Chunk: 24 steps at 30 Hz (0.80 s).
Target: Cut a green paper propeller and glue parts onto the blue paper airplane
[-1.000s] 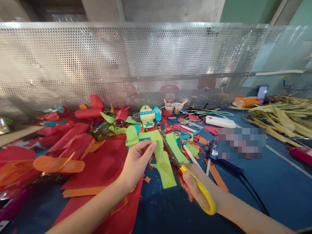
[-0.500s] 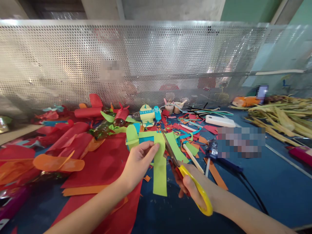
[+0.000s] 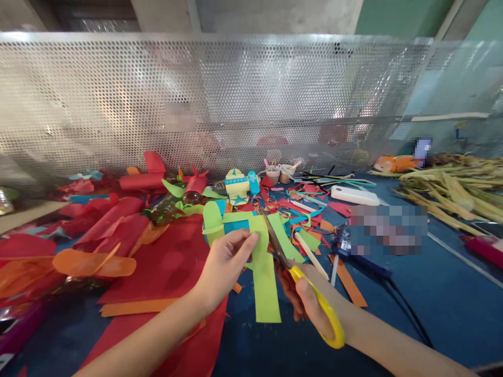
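Between thumb and fingers, my left hand (image 3: 231, 262) pinches the upper part of a lime-green paper strip (image 3: 265, 285), whose lower end hangs down over the table. My right hand (image 3: 310, 298) grips yellow-handled scissors (image 3: 328, 314), thumb through the handle loop. The blades point up and away, along the right edge of the strip near its top. Just beyond my left hand lies a green and blue paper piece (image 3: 212, 217). Another curved green paper piece (image 3: 285, 235) rests behind the blades.
Red paper sheets (image 3: 165, 262) lie at left beside red rolled paper shapes (image 3: 118, 225). Colored scraps, a white stick (image 3: 312, 254) and a blue glue gun (image 3: 365, 264) with its cord are to the right. Dried stalks (image 3: 459, 183) lie far right. A perforated metal panel (image 3: 243, 94) stands behind.
The green strip's lower end has swung to the right and slightly toward me. Both hands stay in nearly the same place, the scissors still beside the strip.
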### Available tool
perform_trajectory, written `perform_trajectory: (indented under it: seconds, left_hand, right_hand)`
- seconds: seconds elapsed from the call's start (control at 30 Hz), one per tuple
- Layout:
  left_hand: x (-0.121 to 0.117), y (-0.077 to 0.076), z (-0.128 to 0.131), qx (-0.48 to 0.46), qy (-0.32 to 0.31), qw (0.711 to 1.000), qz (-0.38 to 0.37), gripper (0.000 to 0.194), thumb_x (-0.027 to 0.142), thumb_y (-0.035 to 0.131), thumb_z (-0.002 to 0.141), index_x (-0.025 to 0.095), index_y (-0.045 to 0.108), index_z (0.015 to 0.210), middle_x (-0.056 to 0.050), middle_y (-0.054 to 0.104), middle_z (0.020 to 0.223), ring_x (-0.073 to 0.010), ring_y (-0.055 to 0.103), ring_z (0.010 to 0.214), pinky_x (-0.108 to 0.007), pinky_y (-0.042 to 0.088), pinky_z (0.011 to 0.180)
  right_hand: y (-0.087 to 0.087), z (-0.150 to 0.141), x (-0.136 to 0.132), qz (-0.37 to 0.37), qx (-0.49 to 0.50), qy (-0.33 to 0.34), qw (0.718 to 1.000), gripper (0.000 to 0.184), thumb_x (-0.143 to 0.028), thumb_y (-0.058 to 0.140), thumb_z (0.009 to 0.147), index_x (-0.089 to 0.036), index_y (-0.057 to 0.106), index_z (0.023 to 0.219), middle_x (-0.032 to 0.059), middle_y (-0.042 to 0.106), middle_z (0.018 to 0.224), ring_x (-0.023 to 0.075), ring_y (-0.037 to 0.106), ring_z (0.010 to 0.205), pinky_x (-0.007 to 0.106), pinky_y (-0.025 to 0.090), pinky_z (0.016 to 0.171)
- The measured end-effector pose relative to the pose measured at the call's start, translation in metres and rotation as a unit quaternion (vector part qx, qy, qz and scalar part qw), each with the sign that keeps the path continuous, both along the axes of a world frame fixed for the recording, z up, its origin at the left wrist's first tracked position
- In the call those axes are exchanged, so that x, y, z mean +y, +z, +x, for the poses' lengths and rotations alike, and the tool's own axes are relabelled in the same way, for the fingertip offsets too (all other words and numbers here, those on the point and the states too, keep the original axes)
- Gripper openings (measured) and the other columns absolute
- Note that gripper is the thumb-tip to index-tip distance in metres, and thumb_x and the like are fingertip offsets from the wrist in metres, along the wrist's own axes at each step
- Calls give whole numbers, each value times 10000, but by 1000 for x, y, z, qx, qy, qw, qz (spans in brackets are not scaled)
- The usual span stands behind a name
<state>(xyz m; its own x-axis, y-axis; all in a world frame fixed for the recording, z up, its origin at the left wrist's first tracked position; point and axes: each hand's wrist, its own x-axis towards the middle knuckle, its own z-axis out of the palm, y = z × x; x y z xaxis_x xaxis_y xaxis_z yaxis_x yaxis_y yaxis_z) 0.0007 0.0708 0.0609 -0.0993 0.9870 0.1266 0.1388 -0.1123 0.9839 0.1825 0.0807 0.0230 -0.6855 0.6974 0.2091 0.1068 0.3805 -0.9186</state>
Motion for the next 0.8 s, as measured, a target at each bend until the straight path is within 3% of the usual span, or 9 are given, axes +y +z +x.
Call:
perform_trajectory:
  seconds: [0.23,0.8]
  left_hand:
    - [1,-1,-1,-6,0,1000,5,330,462,601,773,171,566,621,13,512,606,-118,481,574,-224,420,543]
    - [2,5,-4,-33,12,999,-7,295,428,652,727,171,601,591,10,567,538,-132,545,508,-231,441,501]
  right_hand:
    - [6,0,1,67,7,-5,998,495,-592,187,929,-209,400,698,-38,377,514,111,354,442,254,304,441]
    - [4,2,2,55,-47,-12,997,494,-635,191,904,-204,336,711,-39,300,586,100,276,493,262,197,451]
